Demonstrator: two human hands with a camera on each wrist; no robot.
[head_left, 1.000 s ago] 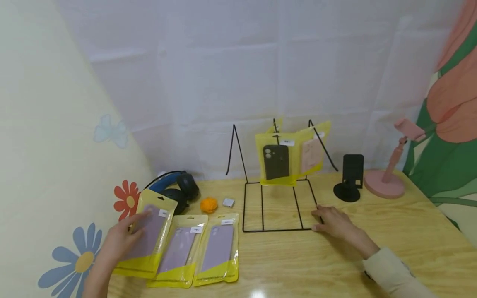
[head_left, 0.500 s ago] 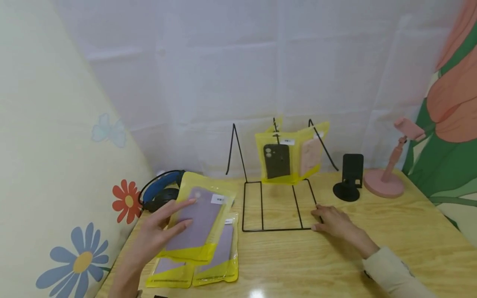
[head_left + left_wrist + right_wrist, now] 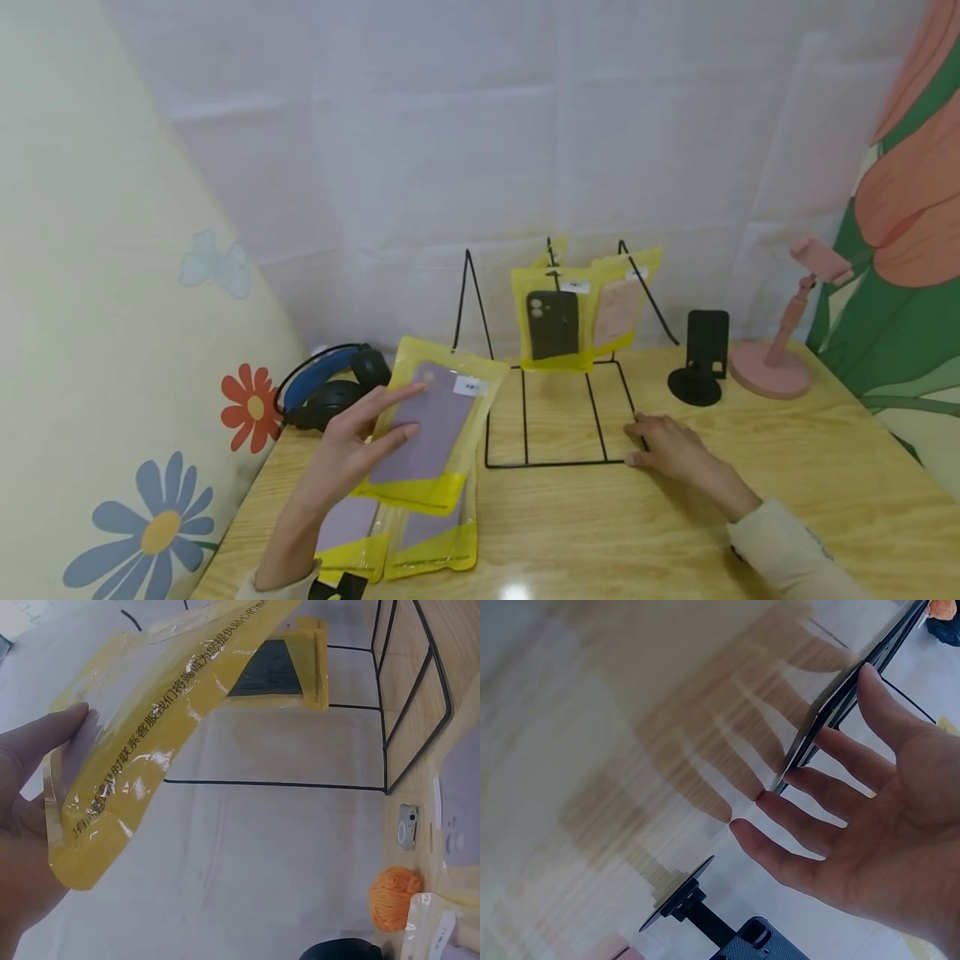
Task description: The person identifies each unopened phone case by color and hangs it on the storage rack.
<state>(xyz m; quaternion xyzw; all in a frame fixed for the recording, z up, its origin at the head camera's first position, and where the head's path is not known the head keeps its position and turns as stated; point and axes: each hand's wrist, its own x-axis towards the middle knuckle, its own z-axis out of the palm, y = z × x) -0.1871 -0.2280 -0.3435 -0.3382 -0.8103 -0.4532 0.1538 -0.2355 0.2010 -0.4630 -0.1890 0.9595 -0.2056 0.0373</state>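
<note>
My left hand [image 3: 363,437] holds a yellow packet with a purple phone case [image 3: 431,421] in the air, fingers on its face, left of the black wire rack [image 3: 558,462]. From the left wrist view the packet [image 3: 172,705] bends over the hand. Two more purple-case packets [image 3: 431,533] lie flat on the wooden table [image 3: 637,533] beneath it. On the rack's hooks hang a packet with a black case [image 3: 553,325] and one with a pink case [image 3: 618,308]. My right hand [image 3: 663,446] rests on the table with straight fingers touching the rack's front right corner [image 3: 832,712].
Blue and black headphones [image 3: 330,387] lie at the back left by the flowered wall. A black phone stand [image 3: 705,354] and a pink phone stand [image 3: 772,367] are right of the rack. An orange ball [image 3: 394,898] and a small white item [image 3: 406,826] sit behind the packets.
My left hand has lifted the leftmost packet off the table and carried it up and to the right, toward the rack. The right hand has stayed at the rack's corner.
</note>
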